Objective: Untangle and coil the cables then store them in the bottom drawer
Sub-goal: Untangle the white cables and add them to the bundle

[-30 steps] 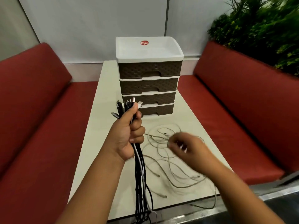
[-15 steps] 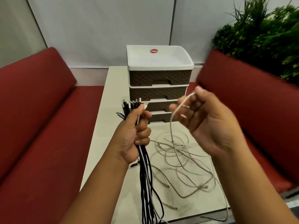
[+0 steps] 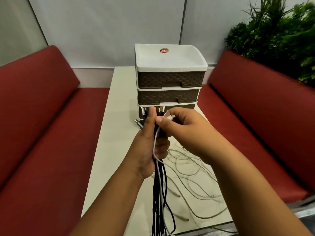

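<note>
Cables (image 3: 159, 193) hang as a near-vertical bundle from the left hand (image 3: 150, 150), which grips them w/ plug ends pointing up toward the drawer unit (image 3: 170, 79). Right hand (image 3: 184, 130) pinches a white cable (image 3: 155, 142) end at the bundle top. Loose white cables (image 3: 192, 183) sprawl on the table (image 3: 115, 116); risk: trailing loops snag & re-knot, or slack slips off the near edge.

Booth-style lounge: red benches (image 3: 42, 133) flanking a table (image 3: 117, 116).

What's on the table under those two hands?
Loose pale cables lie tangled on the table under the hands. The right hand and arm cover part of the tangle.
</note>
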